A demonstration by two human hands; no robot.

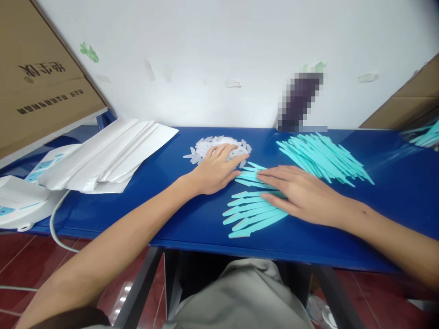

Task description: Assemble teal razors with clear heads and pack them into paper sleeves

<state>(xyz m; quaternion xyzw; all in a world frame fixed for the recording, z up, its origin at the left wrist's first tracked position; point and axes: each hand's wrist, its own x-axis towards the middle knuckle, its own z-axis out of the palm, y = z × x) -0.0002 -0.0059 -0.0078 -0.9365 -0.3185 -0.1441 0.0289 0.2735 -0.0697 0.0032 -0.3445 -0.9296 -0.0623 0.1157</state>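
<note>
My left hand lies over the near side of a pile of small translucent plastic caps, fingers spread and palm down. Its thumb reaches the tips of some turquoise eyebrow razors, which are fanned out with their blade ends to the left. Across the handles of these razors rests my right hand, its fingers stretched out flat. Whatever lies under either palm is hidden. A larger heap of turquoise eyebrow razors sits just beyond my right hand.
White plastic bags lie on the blue table at the left, beside white devices with a cable. Cardboard boxes stand left and right. A white wall closes off the back; more razors show at far right.
</note>
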